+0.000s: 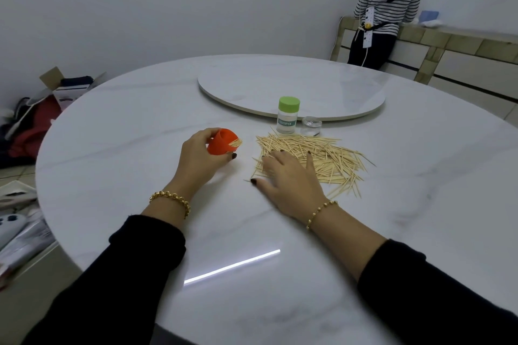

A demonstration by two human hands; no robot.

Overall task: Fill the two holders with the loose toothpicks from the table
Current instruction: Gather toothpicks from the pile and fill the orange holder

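Loose pale wooden toothpicks [328, 158]: heaped on the white marble bench [420, 204]; judged light, stiff, sharp-tipped, easily scattered; best pinched mid-length in small aligned bundles. Near edge is covered by the right hand [288, 179], fingers spread flat. Orange plastic holder [221, 145], tilted, is gripped by the left hand [199, 159]. Green-capped clear holder [287, 117] is stood just behind

Marble table [140, 176] — toothpicks [330, 157], capped holder [288, 117] (green), turntable [280, 84]
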